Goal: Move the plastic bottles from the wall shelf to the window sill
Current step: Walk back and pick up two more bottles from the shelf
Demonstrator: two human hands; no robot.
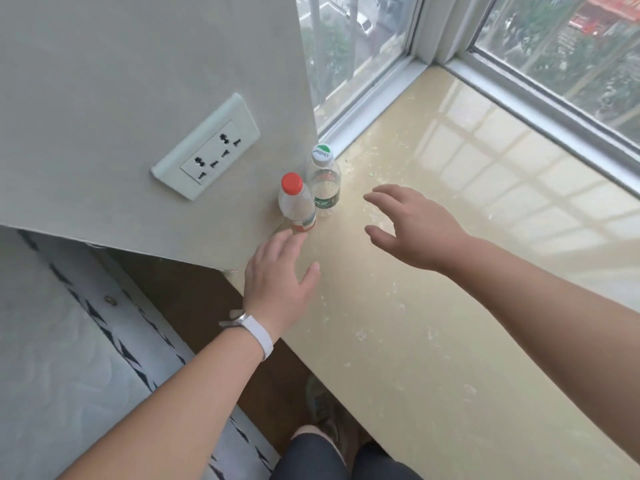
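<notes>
Two clear plastic bottles stand upright on the beige window sill (433, 306), close to the grey wall. The red-capped bottle (297, 206) is nearer to me; the bottle with a green-and-white cap (323, 181) stands just behind it, near the window frame. My left hand (280, 271), with a white band on the wrist, hovers open just in front of the red-capped bottle, fingertips almost at its base. My right hand (415, 226) is open with fingers spread, a short way to the right of both bottles. Neither hand holds anything.
A white wall socket (207, 150) sits on the grey wall left of the bottles. Window panes and a white frame (429, 39) border the sill at the back and right. Below left lies a white patterned mattress (62, 358); my legs and a shoe show at the bottom.
</notes>
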